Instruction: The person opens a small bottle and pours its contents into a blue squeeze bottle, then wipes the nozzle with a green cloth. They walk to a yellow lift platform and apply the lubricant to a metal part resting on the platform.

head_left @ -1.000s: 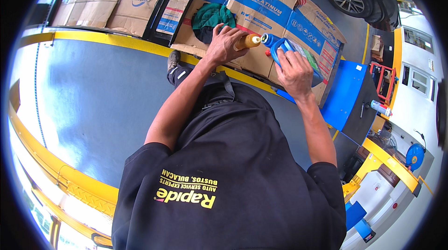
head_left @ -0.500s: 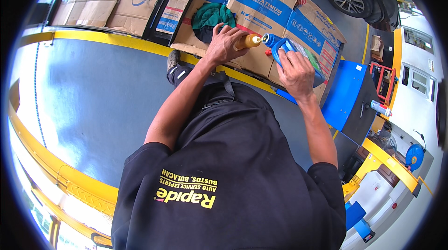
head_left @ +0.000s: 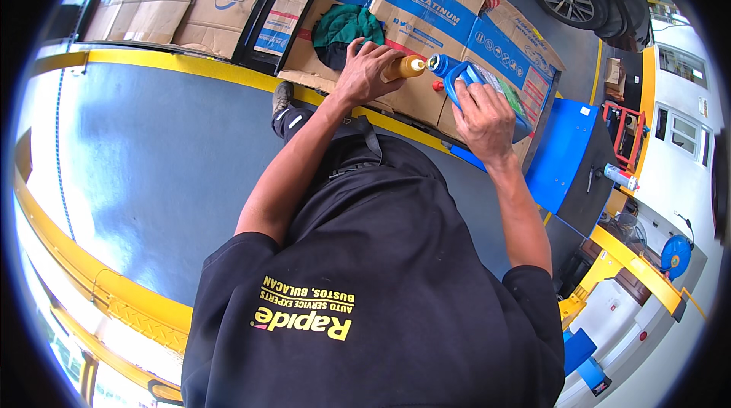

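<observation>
Orange squeeze bottle (head_left: 406,67) is clutched in your left hand (head_left: 369,74), nozzle (head_left: 419,64) just beside the neck (head_left: 437,64) of the blue jug (head_left: 491,83) your right hand (head_left: 485,117) is gripping, both over the cardboard (head_left: 423,102).

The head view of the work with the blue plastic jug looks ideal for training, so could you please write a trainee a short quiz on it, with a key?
1. Multiple choice: What does the left hand hold?
A) a silver wrench
B) an amber plastic bottle with a white tip
C) a yellow hose

2. True or false: The white tip points toward the open neck of the blue plastic jug, which the right hand grips.

3. Fill in the blank: The crumpled green cloth rests on brown ____ with blue printed panels.

Key: 1. B; 2. True; 3. cardboard.
</observation>
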The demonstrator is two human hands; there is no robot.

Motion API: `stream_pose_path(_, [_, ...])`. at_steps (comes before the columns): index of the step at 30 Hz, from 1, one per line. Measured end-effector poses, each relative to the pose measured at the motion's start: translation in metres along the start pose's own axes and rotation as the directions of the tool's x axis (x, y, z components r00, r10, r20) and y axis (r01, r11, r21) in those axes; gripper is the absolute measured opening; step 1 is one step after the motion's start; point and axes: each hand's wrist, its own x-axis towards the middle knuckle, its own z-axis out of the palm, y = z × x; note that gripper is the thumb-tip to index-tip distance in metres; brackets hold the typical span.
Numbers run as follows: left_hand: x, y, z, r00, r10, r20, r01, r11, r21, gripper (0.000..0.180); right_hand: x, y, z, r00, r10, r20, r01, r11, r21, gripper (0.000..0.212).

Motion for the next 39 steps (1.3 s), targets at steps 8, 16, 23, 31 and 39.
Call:
stream_pose_path(8, [-0.0002,0.0003,-0.0002,1.0,-0.003,0.008,0.003,1.0,-0.002,0.059,0.0007,-0.002,-0.0018,1.0,0.028,0.011,-0.029,0.999,0.038,0.046])
stream_pose_path(16, [-0.0001,-0.0021,0.0026,1.0,-0.001,0.003,0.001,1.0,0.004,0.061,0.0028,-0.0035,-0.0055,1.0,0.026,0.015,-0.026,0.999,0.031,0.045])
stream_pose_path(23, [-0.0008,0.002,-0.0014,1.0,-0.007,0.004,0.007,1.0,0.003,0.057,0.0016,-0.0024,-0.0058,0.999,0.022,0.028,-0.022,0.999,0.033,0.046])
stream_pose_path(31, [-0.0001,0.0051,-0.0065,0.999,-0.021,0.032,0.02,1.0,0.009,0.056,0.0028,-0.0029,-0.007,1.0,0.017,0.015,-0.017,0.999,0.032,0.046])
stream_pose_path(39, [-0.0007,-0.0022,0.002,1.0,-0.004,0.006,0.004,1.0,0.0,0.062,0.0053,-0.0036,-0.0079,1.0,0.011,0.011,-0.011,1.0,0.027,0.045])
